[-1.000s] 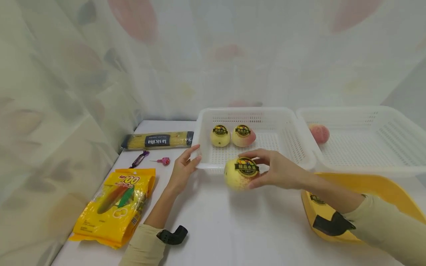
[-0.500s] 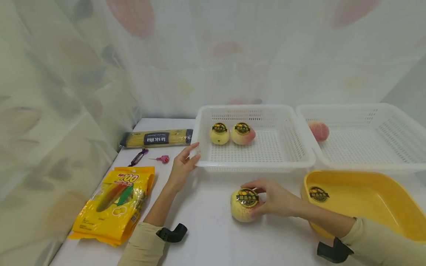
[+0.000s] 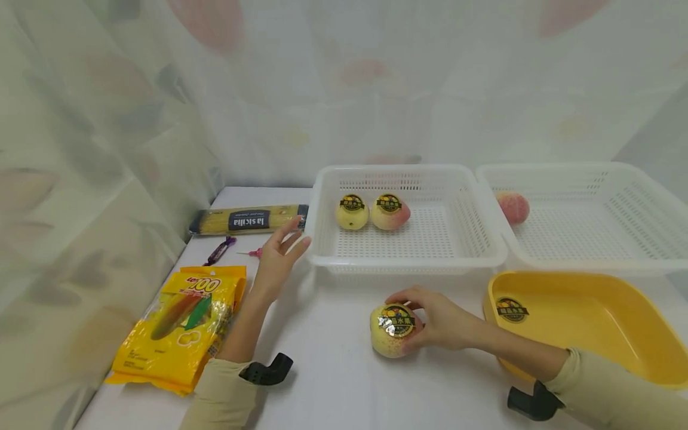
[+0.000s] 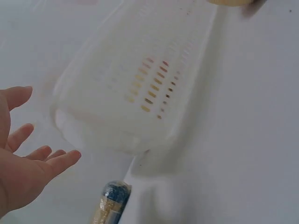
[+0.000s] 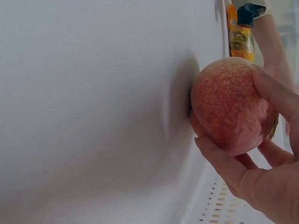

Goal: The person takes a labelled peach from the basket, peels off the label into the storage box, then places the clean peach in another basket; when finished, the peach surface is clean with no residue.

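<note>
My right hand (image 3: 438, 319) grips a peach (image 3: 389, 337) with a black label, low over the white table in front of the middle basket. In the right wrist view the peach (image 5: 231, 105) shows its red side, with thumb and fingers around it. My left hand (image 3: 276, 263) is apart from the left edge of the white basket (image 3: 408, 261), fingers spread and holding nothing; the left wrist view shows the same hand (image 4: 28, 172) beside the basket's corner. Inside that basket sit two labelled peaches, one pale yellow (image 3: 352, 218) and one pink-tipped (image 3: 395, 220).
A second white basket (image 3: 596, 263) at the right holds a pink peach (image 3: 514, 209). In front of it stands a yellow bin (image 3: 580, 278) with a label inside. On the left lie a spaghetti pack (image 3: 249, 220), a purple-wrapped candy (image 3: 220, 251), a lollipop (image 3: 257, 253) and a yellow candy bag (image 3: 183, 331).
My right hand has brought the peach from the basket's front rim down toward the table's front. My left hand has let go of the basket's rim and moved left.
</note>
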A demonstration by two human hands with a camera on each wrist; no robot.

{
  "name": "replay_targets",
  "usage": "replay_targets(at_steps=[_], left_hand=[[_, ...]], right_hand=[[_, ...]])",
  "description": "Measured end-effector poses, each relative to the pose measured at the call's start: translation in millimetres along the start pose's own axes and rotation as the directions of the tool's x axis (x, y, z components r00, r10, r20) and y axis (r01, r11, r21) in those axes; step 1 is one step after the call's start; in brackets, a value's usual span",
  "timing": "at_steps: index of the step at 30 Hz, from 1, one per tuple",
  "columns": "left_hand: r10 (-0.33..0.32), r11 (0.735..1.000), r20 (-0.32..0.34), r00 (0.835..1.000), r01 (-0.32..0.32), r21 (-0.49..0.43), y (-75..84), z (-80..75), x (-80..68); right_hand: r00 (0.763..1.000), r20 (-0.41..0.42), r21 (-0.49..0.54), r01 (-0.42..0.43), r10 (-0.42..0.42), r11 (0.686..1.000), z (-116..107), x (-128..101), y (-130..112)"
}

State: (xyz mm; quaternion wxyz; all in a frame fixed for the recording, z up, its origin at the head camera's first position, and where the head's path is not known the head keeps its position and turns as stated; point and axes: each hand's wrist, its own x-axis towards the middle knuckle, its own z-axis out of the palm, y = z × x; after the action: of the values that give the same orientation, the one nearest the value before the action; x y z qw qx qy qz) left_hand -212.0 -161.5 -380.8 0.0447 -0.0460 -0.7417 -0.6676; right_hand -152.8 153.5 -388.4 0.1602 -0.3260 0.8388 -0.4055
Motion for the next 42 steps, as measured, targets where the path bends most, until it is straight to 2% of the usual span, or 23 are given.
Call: replay_targets(at_steps=[3,6,8,11,14,16,18,21,24,31,38,42], left_hand=[[0.072,0.997,-0.033,0.997,-0.072,-0.003,13.5,-1.6,-5.1],[0.160,0.987,0.009,0.987,-0.159,-0.035,27.3,4.5,-14.2],[0.210,0.977,0.084,0.974,-0.206,-0.055,33.3,12.0,-20.5],[0.248,0.969,0.258,0.934,-0.238,-0.068,36.1,26.2,-28.8],[0.202,0.975,0.432,0.879,-0.221,-0.005,31.2,41.2,-35.2],[0.141,0.978,0.511,0.848,-0.200,0.062,25.9,51.6,-39.0],[0.084,0.971,0.559,0.825,-0.194,0.140,20.3,60.8,-42.8],[0.036,0.961,0.595,0.803,-0.192,0.200,13.2,71.7,-47.9],[0.012,0.964,0.604,0.797,-0.170,0.204,5.6,78.3,-49.5],[-0.031,0.980,0.594,0.804,-0.093,0.178,-18.6,89.7,-47.5],[0.019,0.991,0.600,0.800,-0.096,0.097,-27.5,100.2,-51.3],[0.033,0.994,0.590,0.807,-0.087,0.064,-28.1,103.5,-52.4]], right_hand=[[1.000,0.006,0.010,-0.017,0.017,1.000,0,-1,1],[1.000,0.012,0.016,-0.024,0.024,1.000,-1,-1,1],[1.000,0.014,0.018,-0.023,0.023,1.000,-2,-1,1],[1.000,0.009,0.020,-0.028,0.028,0.999,-2,-1,2],[0.999,0.002,0.018,-0.044,0.044,0.999,-1,-1,3],[0.999,-0.002,0.016,-0.051,0.051,0.999,-2,-1,3],[0.999,-0.008,0.005,-0.043,0.043,0.999,-3,-2,4],[0.999,-0.016,-0.006,-0.038,0.037,0.999,-5,-2,7],[0.998,-0.029,-0.015,-0.054,0.054,0.998,-7,-2,11],[0.996,-0.065,-0.011,-0.056,0.055,0.998,-12,-3,14],[0.994,-0.083,-0.019,-0.067,0.065,0.998,-12,-5,15],[0.996,-0.073,0.015,-0.048,0.049,0.999,-13,-6,16]])
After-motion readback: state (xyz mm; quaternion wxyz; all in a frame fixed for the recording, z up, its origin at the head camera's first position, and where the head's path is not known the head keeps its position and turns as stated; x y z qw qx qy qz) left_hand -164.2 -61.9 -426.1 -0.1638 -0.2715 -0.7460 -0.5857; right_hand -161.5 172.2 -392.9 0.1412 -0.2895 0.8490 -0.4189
